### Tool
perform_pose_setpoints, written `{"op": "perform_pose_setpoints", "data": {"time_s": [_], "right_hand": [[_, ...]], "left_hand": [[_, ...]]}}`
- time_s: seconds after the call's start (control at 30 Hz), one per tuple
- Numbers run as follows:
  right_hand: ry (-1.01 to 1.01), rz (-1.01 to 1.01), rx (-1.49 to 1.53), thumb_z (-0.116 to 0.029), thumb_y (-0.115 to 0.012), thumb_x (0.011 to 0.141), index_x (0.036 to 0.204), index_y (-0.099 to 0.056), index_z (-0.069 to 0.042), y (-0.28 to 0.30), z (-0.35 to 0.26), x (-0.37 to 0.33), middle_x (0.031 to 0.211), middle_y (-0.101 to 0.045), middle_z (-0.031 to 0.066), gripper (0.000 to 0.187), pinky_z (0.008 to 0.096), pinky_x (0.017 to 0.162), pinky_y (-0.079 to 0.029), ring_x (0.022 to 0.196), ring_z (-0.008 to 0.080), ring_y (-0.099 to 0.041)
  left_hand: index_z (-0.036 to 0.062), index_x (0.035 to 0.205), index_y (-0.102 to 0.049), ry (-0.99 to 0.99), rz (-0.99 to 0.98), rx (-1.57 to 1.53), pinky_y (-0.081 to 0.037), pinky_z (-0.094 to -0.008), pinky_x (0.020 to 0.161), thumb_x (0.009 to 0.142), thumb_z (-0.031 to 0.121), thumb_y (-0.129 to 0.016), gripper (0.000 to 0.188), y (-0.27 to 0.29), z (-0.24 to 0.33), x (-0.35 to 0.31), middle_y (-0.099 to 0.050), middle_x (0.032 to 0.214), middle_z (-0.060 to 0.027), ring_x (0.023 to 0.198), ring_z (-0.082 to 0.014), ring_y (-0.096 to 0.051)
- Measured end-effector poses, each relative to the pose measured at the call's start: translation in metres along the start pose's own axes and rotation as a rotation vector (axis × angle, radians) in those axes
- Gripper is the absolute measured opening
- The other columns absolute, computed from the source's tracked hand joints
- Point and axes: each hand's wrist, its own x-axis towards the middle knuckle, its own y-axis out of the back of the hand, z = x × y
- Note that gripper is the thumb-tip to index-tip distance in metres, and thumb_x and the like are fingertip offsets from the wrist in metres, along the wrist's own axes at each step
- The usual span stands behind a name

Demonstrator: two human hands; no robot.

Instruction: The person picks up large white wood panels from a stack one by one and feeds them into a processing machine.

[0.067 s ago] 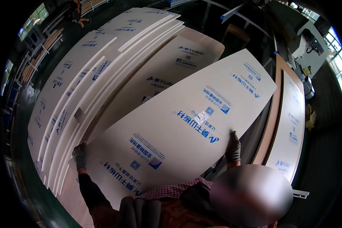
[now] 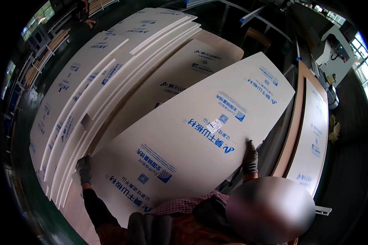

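A large white board (image 2: 192, 143) with blue printing and a small white label lies slantwise across the middle of the view, in front of my body. My left hand (image 2: 83, 169), in a grey glove, grips its left edge near the lower corner. At the opposite long edge, my right hand (image 2: 250, 158), also gloved, holds on with the thumb lying over the top face. The fingers under the board are hidden. A blurred oval patch covers most of my right forearm.
Layered stacks of similar white boards (image 2: 86, 77) fill the left side. Another printed board (image 2: 204, 61) lies beyond mine. On the right, a long white panel (image 2: 313, 134) rests over a brown one, near a grey machine (image 2: 337, 51). A person (image 2: 86, 14) is at the far upper left.
The board and both my hands have shifted slightly to the left. Both hands keep their grip.
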Motion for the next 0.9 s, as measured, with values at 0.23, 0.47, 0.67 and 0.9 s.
{"op": "perform_pose_setpoints", "data": {"time_s": [0.23,0.47,0.67,0.9], "right_hand": [[-0.141,-0.11,-0.14,-0.027,-0.059,0.091,0.114,-0.059,0.0,-0.056,0.08,0.033,0.111,-0.062,0.0098,0.035,0.034,0.093,-0.044,0.103,0.0226,-0.056],[0.003,-0.403,-0.595,-0.031,-0.057,0.091,0.117,-0.057,-0.002,-0.067,0.161,0.051,0.111,-0.062,0.0084,0.039,0.0339,0.092,-0.045,0.1,0.0209,-0.057],[-0.272,-0.392,-0.589,-0.045,-0.052,0.092,0.122,-0.053,-0.003,-0.14,0.165,0.038,0.114,-0.061,0.0097,0.051,0.0358,0.088,-0.046,0.102,0.0228,-0.056],[-0.465,-0.112,-0.999,-0.043,-0.059,0.088,0.099,-0.062,-0.007,-0.189,0.16,0.088,0.081,-0.065,0.0049,0.038,0.033,0.054,-0.054,0.058,0.017,-0.06]], "left_hand": [[0.0011,0.07,-0.065,0.194,0.08,-0.106,-0.044,-0.0474,0.072,0.088,0.053,-0.046,0.059,0.066,-0.074,-0.075,-0.062,0.072,-0.0212,0.073,-0.0379,-0.06],[0.0024,0.071,-0.068,0.341,-0.025,0.001,-0.045,-0.047,0.072,0.088,0.056,-0.044,0.061,0.075,-0.117,-0.098,-0.063,0.072,-0.0206,0.071,-0.0372,-0.061],[0.0037,0.072,-0.068,0.391,-0.061,0.03,-0.046,-0.0459,0.075,0.086,0.057,-0.044,0.06,0.09,-0.102,-0.068,-0.064,0.078,-0.0204,0.076,-0.0375,-0.062],[0.0043,0.093,-0.067,0.279,-0.017,0.024,-0.045,-0.0431,0.085,0.083,0.059,-0.05,0.058,0.029,-0.116,0.017,-0.066,0.093,-0.0195,0.092,-0.0364,-0.062]]}}
